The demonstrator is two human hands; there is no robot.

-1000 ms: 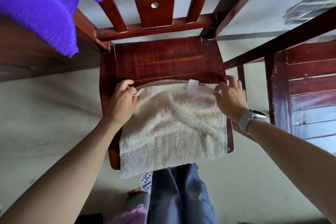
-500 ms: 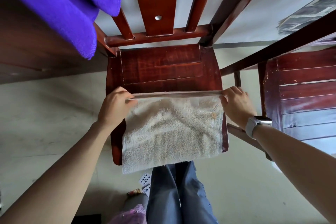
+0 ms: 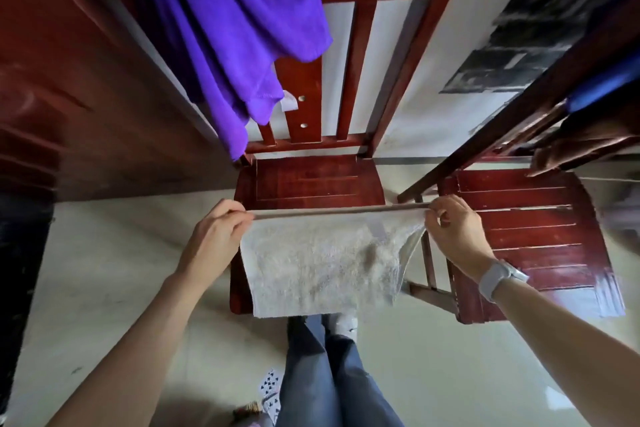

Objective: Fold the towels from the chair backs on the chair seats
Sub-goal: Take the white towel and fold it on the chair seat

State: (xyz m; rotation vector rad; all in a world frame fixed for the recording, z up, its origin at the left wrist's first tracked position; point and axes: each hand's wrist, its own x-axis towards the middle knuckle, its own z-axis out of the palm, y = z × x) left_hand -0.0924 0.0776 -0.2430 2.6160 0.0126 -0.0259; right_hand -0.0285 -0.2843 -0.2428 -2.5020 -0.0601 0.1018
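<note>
Beyond both hands stands the chair seat [image 3: 308, 180]. Between them hangs the beige towel [image 3: 322, 263], stretched taut. The left hand [image 3: 214, 236] and right hand [image 3: 453, 232] pinch its top corners; uneven tension could skew the fold.

Red wooden chair seat [image 3: 311, 180] stands on pale floor [image 3: 114, 274], playing cards [image 3: 270, 388] there.
</note>
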